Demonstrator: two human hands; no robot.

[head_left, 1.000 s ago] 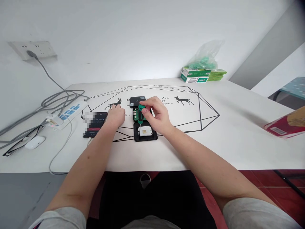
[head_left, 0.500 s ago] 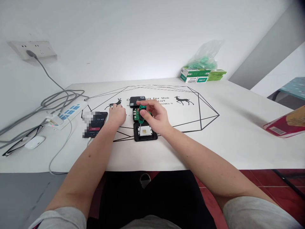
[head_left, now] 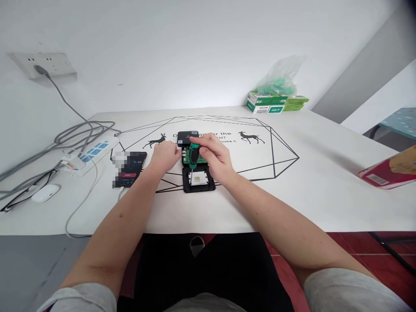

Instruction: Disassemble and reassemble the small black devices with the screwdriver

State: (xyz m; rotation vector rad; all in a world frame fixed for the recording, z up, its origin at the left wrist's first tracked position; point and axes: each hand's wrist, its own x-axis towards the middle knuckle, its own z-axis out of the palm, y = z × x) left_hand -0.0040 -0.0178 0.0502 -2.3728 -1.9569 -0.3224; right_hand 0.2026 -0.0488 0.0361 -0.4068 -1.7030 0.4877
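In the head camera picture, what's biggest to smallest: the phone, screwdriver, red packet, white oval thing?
Red packet, partly out of view
Phone
Screwdriver and white oval thing: too alike to rank

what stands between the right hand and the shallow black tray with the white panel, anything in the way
Only the green-and-black screwdriver that the right hand holds: its shaft runs down to the tray's left part. Whether the tip touches is too small to tell. Nothing else visible is in the way.
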